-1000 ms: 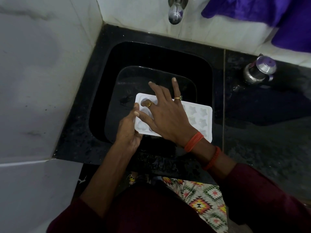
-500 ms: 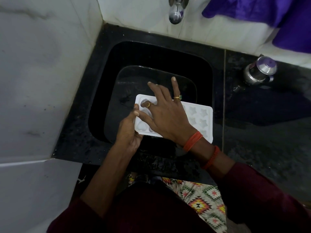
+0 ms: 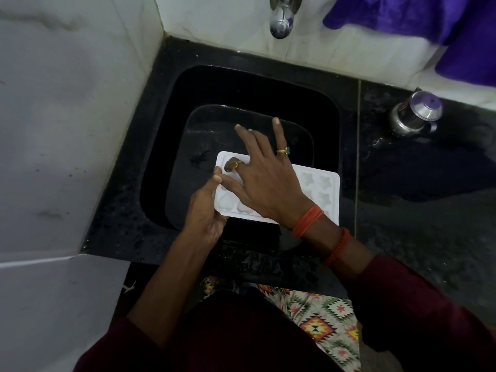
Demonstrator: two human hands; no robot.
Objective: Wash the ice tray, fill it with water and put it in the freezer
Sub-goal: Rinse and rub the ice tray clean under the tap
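White plastic ice tray point(image 3: 323, 190) sits over the near half of the black sink point(image 3: 241, 84), its right edge by the basin's right wall. My left hand point(image 3: 206, 212) pinches its left edge. My right hand point(image 3: 265, 181) lies spread across it, gripping nothing. The tap point(image 3: 280, 21) hangs far above.

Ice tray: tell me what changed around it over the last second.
Hardly anything. The right hand may have edged its straight fingers slightly toward the tap, while one ringed finger stays bent into the far-left cavity. Nothing was taken or let go. The left hand keeps its grip on the left end of the ice tray, which stays in place over the sink.
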